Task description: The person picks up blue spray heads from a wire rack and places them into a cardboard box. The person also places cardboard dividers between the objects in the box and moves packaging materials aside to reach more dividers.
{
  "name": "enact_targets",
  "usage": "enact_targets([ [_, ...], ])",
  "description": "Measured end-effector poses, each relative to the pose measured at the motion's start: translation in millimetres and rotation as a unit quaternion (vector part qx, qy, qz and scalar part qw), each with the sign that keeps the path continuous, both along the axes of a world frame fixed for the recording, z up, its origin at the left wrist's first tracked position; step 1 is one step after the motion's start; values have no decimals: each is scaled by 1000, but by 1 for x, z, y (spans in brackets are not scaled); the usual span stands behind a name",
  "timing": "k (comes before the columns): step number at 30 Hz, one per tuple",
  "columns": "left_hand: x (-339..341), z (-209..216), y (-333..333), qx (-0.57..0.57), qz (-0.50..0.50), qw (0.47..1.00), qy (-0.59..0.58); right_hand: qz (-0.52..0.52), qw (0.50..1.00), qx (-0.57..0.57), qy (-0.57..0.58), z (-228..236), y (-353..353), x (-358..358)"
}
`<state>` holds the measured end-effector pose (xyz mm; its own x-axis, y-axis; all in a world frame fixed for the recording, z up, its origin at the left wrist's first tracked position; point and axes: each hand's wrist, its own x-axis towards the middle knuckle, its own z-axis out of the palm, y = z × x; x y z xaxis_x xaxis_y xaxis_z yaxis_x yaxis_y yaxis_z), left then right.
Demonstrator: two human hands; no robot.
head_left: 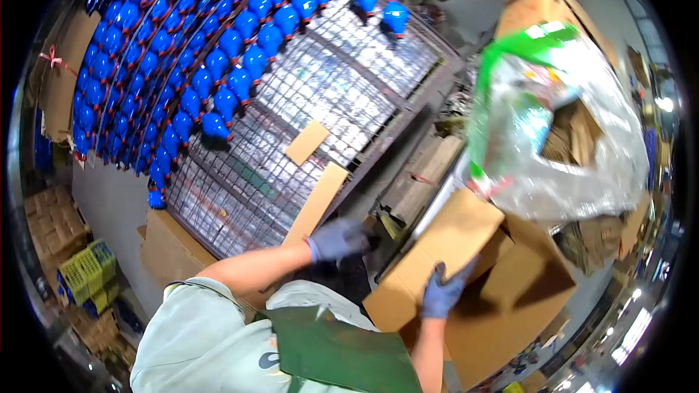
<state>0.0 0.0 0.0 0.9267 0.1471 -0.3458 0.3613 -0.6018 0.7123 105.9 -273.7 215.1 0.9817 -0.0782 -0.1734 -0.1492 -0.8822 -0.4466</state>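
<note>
Right hand fingers were clamped over the near edge of the cardboard box, long axis running up-right from them. Left hand was curled just left of it, contact hidden; grip couldn't be told.

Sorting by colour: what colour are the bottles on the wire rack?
Blue bottles, clearest in the head view.
</note>
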Motion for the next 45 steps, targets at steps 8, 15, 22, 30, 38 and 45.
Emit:
enact_targets([
  [8, -128, -222, 411, -324, 768, 551, -35, 144, 977, -148, -46, -20, 25, 33],
  [15, -24, -106, 302, -499, 726, 471, -49, 284, 944, 166, 7, -41, 184, 84],
  [22, -15, -45, 128, -524, 506, 677, 103, -200, 722, 478, 458, -247, 314, 118],
  [30, 267, -82, 202, -93, -99, 983, 127, 41, 937, 238, 254, -336, 274, 245],
  [38, 576, -112, 274, 123, 57, 991, -3, 58, 992, -12, 111, -355, 316, 262],
  [45, 552, -108, 266, 7, 102, 991, -82, 115, 979, -97, 140, -336, 339, 290],
])
